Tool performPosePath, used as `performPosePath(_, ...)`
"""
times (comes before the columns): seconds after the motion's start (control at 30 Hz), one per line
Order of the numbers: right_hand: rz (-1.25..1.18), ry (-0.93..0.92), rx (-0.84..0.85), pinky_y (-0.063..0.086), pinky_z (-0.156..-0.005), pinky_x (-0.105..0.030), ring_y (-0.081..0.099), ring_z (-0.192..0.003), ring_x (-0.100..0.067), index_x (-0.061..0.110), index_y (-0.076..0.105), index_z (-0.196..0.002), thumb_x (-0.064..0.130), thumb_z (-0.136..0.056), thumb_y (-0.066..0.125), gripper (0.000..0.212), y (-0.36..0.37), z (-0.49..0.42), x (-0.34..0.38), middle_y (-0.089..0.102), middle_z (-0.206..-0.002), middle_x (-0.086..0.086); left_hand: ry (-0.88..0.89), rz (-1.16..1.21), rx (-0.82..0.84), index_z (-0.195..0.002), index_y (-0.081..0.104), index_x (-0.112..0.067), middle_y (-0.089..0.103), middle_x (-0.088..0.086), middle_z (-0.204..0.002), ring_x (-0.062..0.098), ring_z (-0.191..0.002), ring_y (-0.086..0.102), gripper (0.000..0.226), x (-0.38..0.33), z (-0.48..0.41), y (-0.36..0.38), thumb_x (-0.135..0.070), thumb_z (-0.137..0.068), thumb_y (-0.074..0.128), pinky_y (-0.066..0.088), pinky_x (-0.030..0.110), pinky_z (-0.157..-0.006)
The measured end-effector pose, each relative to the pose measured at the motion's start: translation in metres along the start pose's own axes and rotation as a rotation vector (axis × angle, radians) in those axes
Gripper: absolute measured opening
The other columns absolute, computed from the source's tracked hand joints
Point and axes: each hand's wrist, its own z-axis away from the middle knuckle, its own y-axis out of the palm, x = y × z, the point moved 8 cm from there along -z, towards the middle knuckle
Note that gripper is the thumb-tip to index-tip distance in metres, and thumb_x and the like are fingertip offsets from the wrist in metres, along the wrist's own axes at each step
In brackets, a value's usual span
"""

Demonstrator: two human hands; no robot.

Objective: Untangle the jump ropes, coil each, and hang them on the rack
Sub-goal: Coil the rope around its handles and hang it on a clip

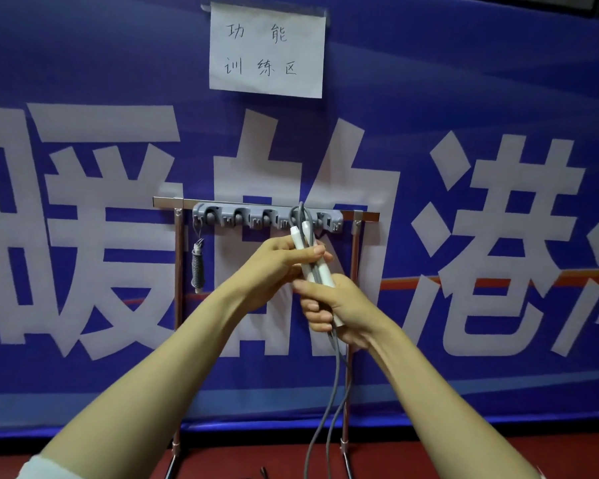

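the right hand (336,305) curls tight round the lower ends of two white handles (297,238), their grey cord (336,385) dangling toward the floor; the left hand (277,261) pinches them higher up. behind, the rack (267,218) carries a coiled rope (198,264) on its leftmost hook, against a blue banner (464,81).

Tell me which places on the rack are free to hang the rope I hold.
Free: the three middle holders on the grey hook strip, between the hung coiled rope at the left end and the loop of the held rope. Crowded: the right part, where the left hand and right hand hold the white handles before it.
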Motion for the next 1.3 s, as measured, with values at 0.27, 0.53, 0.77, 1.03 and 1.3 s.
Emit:
performPosePath(0.27, 0.564, -0.204, -0.211, 0.050, -0.062, -0.033, 0.060, -0.064, -0.017, 0.013, 0.057, -0.091, 0.031, -0.094, 0.061, 0.018, -0.007, 0.010, 0.011, 0.065, -0.068, -0.001, 0.089, -0.091, -0.022, -0.107, 0.067, 0.002, 0.073, -0.005, -0.083, 0.014, -0.076, 0.056, 0.029, -0.023, -0.002, -0.013, -0.022, -0.091, 0.063, 0.041, 0.029, -0.076)
performPosePath(0.53, 0.578, -0.227, -0.155, 0.041, -0.050, -0.012, 0.055, -0.049, -0.001, 0.007, 0.058, -0.089, 0.032, -0.095, 0.057, 0.026, -0.004, 0.005, 0.024, 0.062, -0.064, -0.002, 0.098, -0.111, 0.017, -0.099, 0.068, -0.007, 0.072, -0.007, -0.083, -0.005, -0.059, 0.056, 0.016, -0.033, -0.006, -0.013, -0.019, -0.093, 0.060, 0.037, 0.020, -0.063)
performPosePath(0.77, 0.471, -0.219, -0.209, 0.039, -0.054, -0.027, 0.051, -0.060, -0.024, 0.015, 0.059, -0.076, 0.036, -0.097, 0.054, 0.030, -0.004, -0.014, 0.027, 0.061, -0.062, -0.005, 0.119, 0.098, -0.094, -0.111, 0.066, -0.009, 0.071, 0.002, -0.095, 0.008, -0.077, 0.063, 0.026, -0.023, -0.012, -0.014, -0.027, -0.092, 0.061, 0.048, 0.025, -0.074)
performPosePath(1.03, 0.413, -0.309, -0.334, 0.053, -0.070, -0.037, 0.062, -0.063, -0.018, 0.011, 0.063, -0.075, 0.035, -0.096, 0.055, 0.033, -0.018, -0.029, 0.060, 0.063, -0.062, -0.001, -0.206, 0.133, 0.101, -0.117, 0.060, -0.004, 0.060, 0.014, -0.088, 0.028, -0.080, 0.061, 0.082, 0.046, 0.012, 0.012, -0.073, -0.079, 0.041, 0.056, 0.033, -0.072)
performPosePath(1.3, 0.836, -0.355, -0.364, 0.041, -0.049, -0.012, 0.056, -0.047, 0.001, 0.011, 0.057, -0.073, 0.034, -0.099, 0.051, 0.035, -0.026, -0.028, 0.083, 0.061, -0.062, -0.003, -0.143, 0.152, 0.161, -0.082, 0.057, -0.013, 0.032, -0.006, -0.059, 0.005, -0.046, 0.025, 0.027, 0.053, 0.016, -0.020, -0.037, -0.093, 0.051, 0.034, 0.017, -0.049)
